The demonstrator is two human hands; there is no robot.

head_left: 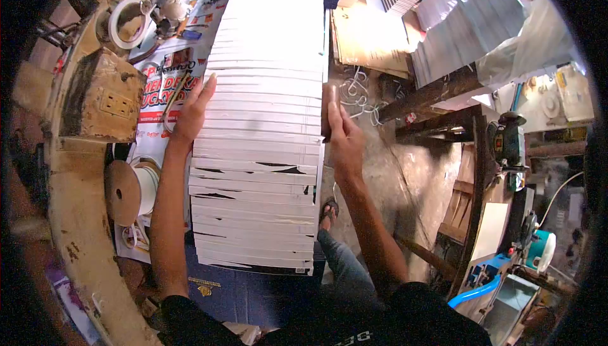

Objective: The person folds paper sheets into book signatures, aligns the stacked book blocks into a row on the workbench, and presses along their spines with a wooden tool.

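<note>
A long row of white paper stacks or book blocks (259,105), with dark gaps between some near the lower end, lies in front of me. My left hand (197,113) rests against its left side, fingers extended along the edge. On the right side my right hand (344,132) is closed around a brown block (329,108), which stands against the stack's right edge. A dark blue surface (234,292) shows under the near end of the row.
At the left are a wooden box (107,96), a spool of white ribbon (132,191) and a tape roll (129,23). Paper piles (468,29) stand at the back right. White string (360,92) lies beyond my right hand. A power tool (508,149) is farther right.
</note>
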